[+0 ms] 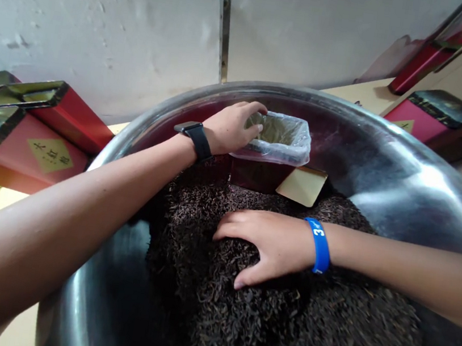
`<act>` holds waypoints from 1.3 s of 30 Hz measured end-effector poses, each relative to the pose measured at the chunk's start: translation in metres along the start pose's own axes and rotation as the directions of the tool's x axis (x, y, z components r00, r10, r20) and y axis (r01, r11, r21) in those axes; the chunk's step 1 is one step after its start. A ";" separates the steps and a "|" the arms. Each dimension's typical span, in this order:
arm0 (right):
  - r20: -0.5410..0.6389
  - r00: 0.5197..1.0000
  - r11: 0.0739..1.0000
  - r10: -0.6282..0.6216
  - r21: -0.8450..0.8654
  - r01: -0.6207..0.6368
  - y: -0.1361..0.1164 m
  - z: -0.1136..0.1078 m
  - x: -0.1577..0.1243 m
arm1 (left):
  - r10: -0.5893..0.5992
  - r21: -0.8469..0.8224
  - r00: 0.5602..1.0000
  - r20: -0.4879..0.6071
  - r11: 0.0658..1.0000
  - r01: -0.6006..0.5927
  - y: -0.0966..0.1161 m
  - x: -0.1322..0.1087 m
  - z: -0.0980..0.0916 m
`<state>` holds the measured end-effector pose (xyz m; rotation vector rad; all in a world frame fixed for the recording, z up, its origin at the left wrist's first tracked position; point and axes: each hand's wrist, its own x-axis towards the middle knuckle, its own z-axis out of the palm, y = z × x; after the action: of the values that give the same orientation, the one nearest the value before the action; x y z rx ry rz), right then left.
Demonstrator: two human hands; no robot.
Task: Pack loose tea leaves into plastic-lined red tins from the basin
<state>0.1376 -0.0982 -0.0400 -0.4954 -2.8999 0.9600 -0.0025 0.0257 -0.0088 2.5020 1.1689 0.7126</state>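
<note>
A: Step?
B: Apparently scooping. Right hand spread on dark leaves; left hand clasping plastic-lined tin inside steel basin.
A: Next move?
B: Calls for curling right fingers around leaves.

Through the head camera I watched the left hand hold a plastic-lined tin by its rim while the right hand spread its fingers on dark dried leaves inside a wide metal basin, red tins outside on both sides.
</note>
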 end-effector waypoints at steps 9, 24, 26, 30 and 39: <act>0.014 1.000 1.000 -0.006 0.017 0.006 -0.003 -0.019 -0.005 | -0.003 -0.024 1.000 -0.003 1.000 0.003 0.001 -0.001 0.000; -0.004 0.988 0.988 0.151 -0.037 -0.151 -0.015 -0.012 -0.003 | 0.009 -0.021 1.000 -0.020 1.000 -0.009 -0.001 -0.001 0.001; -0.008 0.986 0.985 0.168 -0.039 -0.168 -0.016 -0.007 -0.002 | 0.018 -0.003 1.000 -0.023 1.000 -0.018 -0.002 0.000 0.001; 0.003 0.987 0.985 0.161 -0.058 -0.161 -0.019 -0.003 -0.002 | 0.031 0.019 0.999 -0.021 0.999 -0.030 -0.003 0.000 0.001; -0.077 0.989 0.992 0.124 0.021 -0.123 -0.016 -0.020 -0.004 | 0.018 -0.003 1.000 -0.006 1.000 -0.018 -0.002 -0.001 -0.001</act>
<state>0.1394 -0.0995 -0.0141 -0.7024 -2.8182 0.9550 -0.0046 0.0264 -0.0087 2.5122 1.1480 0.7270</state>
